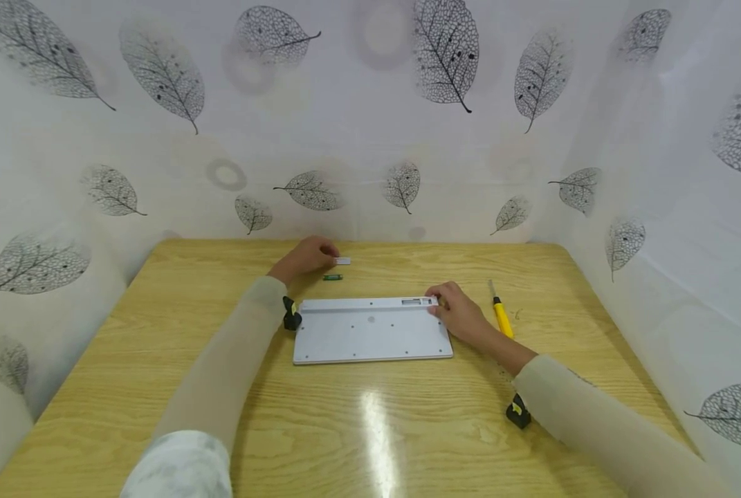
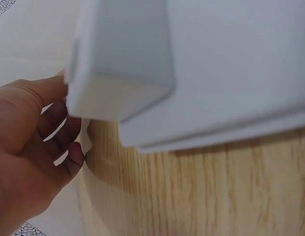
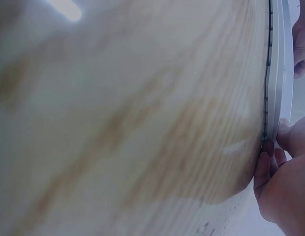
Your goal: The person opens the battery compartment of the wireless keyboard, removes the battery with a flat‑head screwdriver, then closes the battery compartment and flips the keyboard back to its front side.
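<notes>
A white keyboard [image 1: 370, 335] lies face down, its screwed back turned up. An uncovered battery slot [image 1: 411, 301] shows near the right end of its raised far edge. My right hand [image 1: 462, 317] grips that far right corner; in the right wrist view its thumb and fingers [image 3: 263, 169] pinch the keyboard's edge. Beyond the keyboard, my left hand [image 1: 308, 259] pinches a small white battery cover [image 1: 343, 261] close to the table's back. Just in front of the cover lies a green battery [image 1: 333, 277]. The left wrist view hides what that hand [image 2: 29, 142] holds.
A screwdriver with a yellow handle [image 1: 502, 318] lies right of the keyboard, beside my right hand. Dark wrist cameras [image 1: 292, 315] sit on both arms. Leaf-printed curtain [image 1: 358, 138] hangs behind and beside the wooden table [image 1: 320, 422].
</notes>
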`<state>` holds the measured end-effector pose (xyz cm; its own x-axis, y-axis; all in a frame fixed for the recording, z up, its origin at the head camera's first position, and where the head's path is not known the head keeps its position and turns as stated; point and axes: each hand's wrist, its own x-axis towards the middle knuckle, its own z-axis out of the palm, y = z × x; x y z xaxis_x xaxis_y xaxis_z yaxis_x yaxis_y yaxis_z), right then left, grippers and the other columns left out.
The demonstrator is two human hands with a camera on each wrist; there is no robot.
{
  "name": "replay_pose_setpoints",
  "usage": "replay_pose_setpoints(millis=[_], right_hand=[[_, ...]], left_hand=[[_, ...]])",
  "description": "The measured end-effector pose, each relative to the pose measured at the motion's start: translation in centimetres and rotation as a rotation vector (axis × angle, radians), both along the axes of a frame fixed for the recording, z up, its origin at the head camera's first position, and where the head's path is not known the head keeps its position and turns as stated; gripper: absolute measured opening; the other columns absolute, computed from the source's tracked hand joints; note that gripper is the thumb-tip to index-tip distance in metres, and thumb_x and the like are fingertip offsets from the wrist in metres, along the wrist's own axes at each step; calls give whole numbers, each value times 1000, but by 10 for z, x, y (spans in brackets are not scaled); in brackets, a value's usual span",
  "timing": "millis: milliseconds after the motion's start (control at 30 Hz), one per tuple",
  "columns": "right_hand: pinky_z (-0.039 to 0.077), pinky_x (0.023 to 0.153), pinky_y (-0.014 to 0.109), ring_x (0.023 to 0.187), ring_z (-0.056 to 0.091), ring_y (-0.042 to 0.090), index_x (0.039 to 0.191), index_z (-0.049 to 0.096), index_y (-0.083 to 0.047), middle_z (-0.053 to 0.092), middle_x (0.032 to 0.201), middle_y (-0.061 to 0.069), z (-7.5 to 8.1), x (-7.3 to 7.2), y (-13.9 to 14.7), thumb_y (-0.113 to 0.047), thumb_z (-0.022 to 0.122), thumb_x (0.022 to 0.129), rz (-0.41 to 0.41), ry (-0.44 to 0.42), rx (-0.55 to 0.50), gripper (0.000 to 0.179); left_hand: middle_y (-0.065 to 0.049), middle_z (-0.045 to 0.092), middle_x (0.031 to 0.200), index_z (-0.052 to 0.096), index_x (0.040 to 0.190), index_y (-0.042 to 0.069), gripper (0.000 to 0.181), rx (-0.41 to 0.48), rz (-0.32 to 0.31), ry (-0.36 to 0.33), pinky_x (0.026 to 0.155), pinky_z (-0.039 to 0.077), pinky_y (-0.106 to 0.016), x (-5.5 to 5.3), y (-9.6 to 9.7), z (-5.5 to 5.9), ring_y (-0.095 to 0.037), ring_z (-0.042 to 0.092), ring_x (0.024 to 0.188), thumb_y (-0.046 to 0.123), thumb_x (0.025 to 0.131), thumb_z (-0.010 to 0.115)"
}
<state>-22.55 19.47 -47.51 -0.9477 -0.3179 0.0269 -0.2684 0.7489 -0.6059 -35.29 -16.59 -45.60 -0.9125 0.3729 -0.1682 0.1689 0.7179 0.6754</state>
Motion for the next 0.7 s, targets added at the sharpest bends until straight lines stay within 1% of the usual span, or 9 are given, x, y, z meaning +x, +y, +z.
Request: replay_pose_setpoints(millis=[167,267,367,467,600,700], right_hand=[[43,77,35,89,50,22,126,60,-12,54,122,11,1,0,0,-17,59,103,5,1,1,24],[43,77,35,89,50,22,126,60,-12,54,121,11,1,1,0,-17,59,102,3,0,4,24],[43,77,35,89,50,22,126,61,-12,54,121,11,2,1,0,-17,60,102,2,0,1,24],[43,77,35,89,50,22,126,61,-11,54,121,11,2,1,0,-16,60,102,2,3,0,24],[43,78,36,90,50,22,126,60,-12,54,121,11,2,1,0,-17,59,103,1,3,7,24],[43,78,36,90,50,22,126,60,-12,53,121,11,0,0,1,-17,59,103,2,5,11,24]], left_hand=[[-14,64,127,68,123,6,26,3,-4,7,105,45,-46,1,-1,2,-28,57,115,14,101,60],[-13,64,130,68,127,8,28,5,-14,24,104,46,-45,1,0,4,-27,57,116,15,102,58],[-13,65,127,68,126,7,28,21,-27,41,102,47,-44,3,3,8,-27,58,114,16,102,58],[-13,66,125,69,125,6,27,54,-36,44,100,48,-43,8,7,13,-27,59,113,16,102,59],[-13,66,124,69,124,6,27,97,-51,45,97,50,-43,18,15,22,-27,60,112,15,101,61],[-12,67,121,69,124,7,26,128,-63,45,94,51,-42,25,22,28,-26,61,110,16,100,62]])
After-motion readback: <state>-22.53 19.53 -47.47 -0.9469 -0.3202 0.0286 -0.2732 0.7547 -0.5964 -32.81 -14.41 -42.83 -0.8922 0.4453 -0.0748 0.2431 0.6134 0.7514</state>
